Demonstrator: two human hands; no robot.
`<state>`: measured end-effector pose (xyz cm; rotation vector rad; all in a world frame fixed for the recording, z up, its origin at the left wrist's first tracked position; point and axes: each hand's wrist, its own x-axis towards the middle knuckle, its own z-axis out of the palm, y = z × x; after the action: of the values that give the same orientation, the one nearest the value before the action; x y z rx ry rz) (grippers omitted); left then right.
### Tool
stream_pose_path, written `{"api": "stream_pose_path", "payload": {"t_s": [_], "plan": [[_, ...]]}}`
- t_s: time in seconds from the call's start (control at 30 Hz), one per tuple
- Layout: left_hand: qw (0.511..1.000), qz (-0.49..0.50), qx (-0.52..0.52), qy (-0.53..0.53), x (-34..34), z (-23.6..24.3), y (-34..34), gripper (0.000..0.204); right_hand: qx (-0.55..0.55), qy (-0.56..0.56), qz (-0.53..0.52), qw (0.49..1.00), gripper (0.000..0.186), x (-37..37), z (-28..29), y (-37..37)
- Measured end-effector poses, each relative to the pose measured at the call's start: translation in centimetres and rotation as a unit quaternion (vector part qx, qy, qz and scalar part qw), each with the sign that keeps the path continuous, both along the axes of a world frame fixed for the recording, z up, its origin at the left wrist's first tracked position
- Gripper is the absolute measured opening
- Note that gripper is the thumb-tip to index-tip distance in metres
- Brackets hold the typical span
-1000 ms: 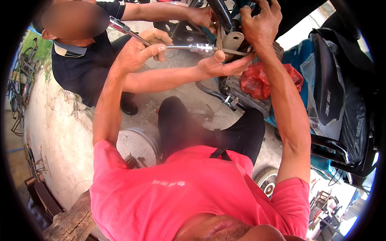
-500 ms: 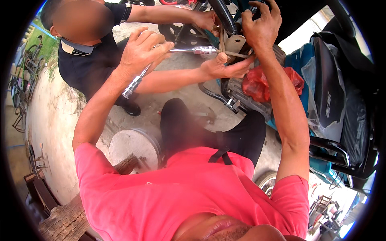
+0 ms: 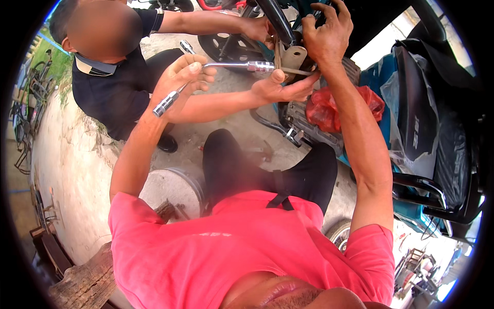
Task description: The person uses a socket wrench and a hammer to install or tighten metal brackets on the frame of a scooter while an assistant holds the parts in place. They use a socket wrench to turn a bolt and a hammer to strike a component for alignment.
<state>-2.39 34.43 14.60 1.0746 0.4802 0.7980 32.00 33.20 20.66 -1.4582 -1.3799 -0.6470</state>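
Upper left of centre, our left hand (image 3: 177, 78) grips a three-armed chrome socket wrench (image 3: 253, 66), one arm pointing toward the metal bracket (image 3: 295, 54). At upper right, beside the black tube (image 3: 276, 21), we cannot tell whether our right hand's (image 3: 328, 41) curled grip holds anything.
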Motion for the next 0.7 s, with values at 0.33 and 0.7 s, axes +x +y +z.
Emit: {"api": "stream_pose_path", "payload": {"t_s": [0.33, 0.7], "plan": [[0.949, 0.088, 0.280, 0.117, 0.2, -1.1, -1.0, 0.056, 0.017, 0.000, 0.000, 1.000, 0.029, 0.3, -0.5, 0.5], [0.985, 0.051, 0.164, 0.007, 0.7, -1.9, -1.3, 0.065, -0.100, 0.002, 0.301, 0.949, 0.037, -9.5, 3.5, -8.0]]}}
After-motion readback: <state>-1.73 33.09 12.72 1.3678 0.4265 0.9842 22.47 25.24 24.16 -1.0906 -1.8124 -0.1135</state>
